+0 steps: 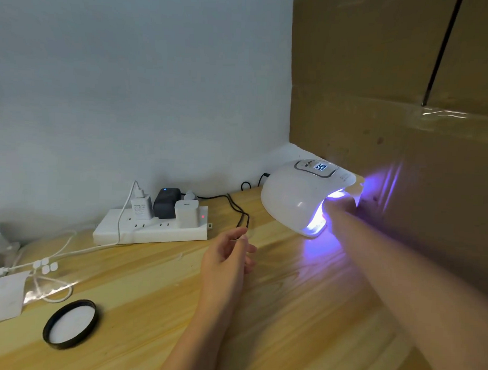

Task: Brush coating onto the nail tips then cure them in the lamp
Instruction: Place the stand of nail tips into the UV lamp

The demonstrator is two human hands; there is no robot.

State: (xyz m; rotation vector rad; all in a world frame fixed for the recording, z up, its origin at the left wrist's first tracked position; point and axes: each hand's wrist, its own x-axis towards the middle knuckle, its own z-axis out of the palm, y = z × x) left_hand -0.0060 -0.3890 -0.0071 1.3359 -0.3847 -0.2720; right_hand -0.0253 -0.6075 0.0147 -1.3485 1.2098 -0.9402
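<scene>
Purple glow spilling from white lamp (pixel 300 196), sat at far right of wooden bench (pixel 274 310) right up against cardboard box (pixel 406 107), display lit. Right hand (pixel 340 209) reaches into lamp mouth, fingers hidden inside, so can't tell its grip or see nail tips. Left hand (pixel 226 253) hovers over bench mid-frame, fingers loosely curled, holding nothing. Power strip (pixel 153 227) with chargers by wall, black-rimmed lid (pixel 69 324) front left.

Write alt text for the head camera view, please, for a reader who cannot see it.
A person's right hand reaches into the glowing opening of a white nail lamp on a wooden table. The left hand hovers relaxed nearby, beside a power strip.
</scene>
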